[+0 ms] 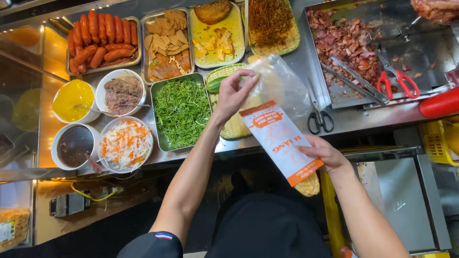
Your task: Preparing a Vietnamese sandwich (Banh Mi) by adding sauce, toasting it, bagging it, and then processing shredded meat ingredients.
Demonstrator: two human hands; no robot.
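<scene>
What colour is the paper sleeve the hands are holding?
The paper sleeve is white with orange printing and an orange band at each end, seen in the head view.

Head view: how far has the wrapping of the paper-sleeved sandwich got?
Done: a bread roll sits inside the white and orange paper sleeve, its end showing at the bottom. In hand: the right hand holds the sleeve while the left hand pinches the clear plastic bag at its upper end. Left: the bag does not cover the sleeve yet.
</scene>
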